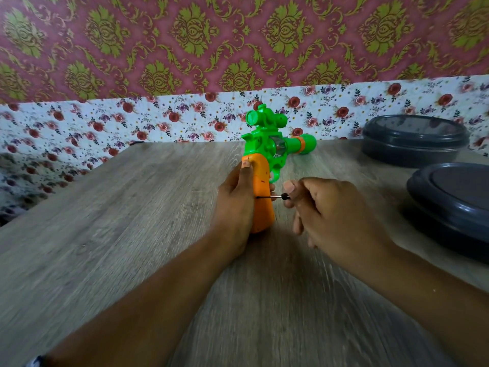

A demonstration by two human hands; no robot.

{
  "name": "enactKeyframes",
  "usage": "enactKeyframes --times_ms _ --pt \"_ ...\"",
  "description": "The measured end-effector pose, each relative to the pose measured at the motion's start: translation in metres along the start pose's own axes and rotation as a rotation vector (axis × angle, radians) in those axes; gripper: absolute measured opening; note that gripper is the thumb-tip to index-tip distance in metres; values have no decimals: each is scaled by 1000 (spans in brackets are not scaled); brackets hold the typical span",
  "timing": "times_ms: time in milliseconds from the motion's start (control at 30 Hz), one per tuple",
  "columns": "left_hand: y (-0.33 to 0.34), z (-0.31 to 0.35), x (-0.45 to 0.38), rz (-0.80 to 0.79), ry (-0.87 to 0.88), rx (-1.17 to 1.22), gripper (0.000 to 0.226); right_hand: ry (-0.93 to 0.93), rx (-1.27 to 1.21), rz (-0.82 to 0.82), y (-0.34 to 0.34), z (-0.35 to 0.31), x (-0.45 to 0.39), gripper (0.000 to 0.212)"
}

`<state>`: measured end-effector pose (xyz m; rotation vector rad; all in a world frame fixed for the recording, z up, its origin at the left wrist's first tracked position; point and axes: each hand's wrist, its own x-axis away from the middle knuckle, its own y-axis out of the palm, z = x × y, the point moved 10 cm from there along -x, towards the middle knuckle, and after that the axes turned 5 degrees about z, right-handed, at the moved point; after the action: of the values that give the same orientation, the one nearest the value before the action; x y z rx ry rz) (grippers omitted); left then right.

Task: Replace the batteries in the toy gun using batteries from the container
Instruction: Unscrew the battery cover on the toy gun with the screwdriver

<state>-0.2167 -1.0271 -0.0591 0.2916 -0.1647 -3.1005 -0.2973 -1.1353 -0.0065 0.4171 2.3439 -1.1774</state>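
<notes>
A green toy gun [267, 140] with an orange grip stands on the wooden table [132, 221], barrel pointing right and away. My left hand [235, 205] is wrapped around the orange grip from the left, thumb on its top. My right hand [325, 210] pinches a small black-handled screwdriver [275, 197], whose thin shaft lies level with its tip against the right side of the grip. A dark grey container [412, 140] sits at the back right; its contents are hidden.
A dark grey lid [449, 205] lies on the table at the right edge, in front of the container. A floral-papered wall runs behind the table. The table's left edge slants from the back towards me.
</notes>
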Motion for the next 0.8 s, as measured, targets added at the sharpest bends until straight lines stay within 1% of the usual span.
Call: enactKeyframes --times_ms 67,233,267,333,367,467,533,600,700,800 --pt "0 0 -1 0 11 -10 23 42 -61 -4 1 5 0 40" --pt "0 -1 -2 -9 14 -27 28 27 -166 5 1 3 -2 10" --pt "0 -1 -2 -10 22 -35 28 26 -196 7 1 4 -2 9" --pt "0 0 -2 -14 34 -38 27 23 -245 15 1 5 -3 17" --pt "0 0 -1 -18 36 -34 25 23 -266 14 1 5 -4 17" --pt "0 2 -1 -13 50 -33 22 28 -317 2 3 4 -4 14" --pt "-1 2 -2 0 57 -47 26 33 -346 -48 10 3 -3 13" --pt "-2 0 -2 2 51 -45 29 32 -331 -100 17 0 0 13" --pt "-3 -1 -4 3 37 -24 29 54 -279 -104 18 -2 4 7" --pt "2 1 -2 -36 32 3 25 14 -66 -56 10 -2 3 39"
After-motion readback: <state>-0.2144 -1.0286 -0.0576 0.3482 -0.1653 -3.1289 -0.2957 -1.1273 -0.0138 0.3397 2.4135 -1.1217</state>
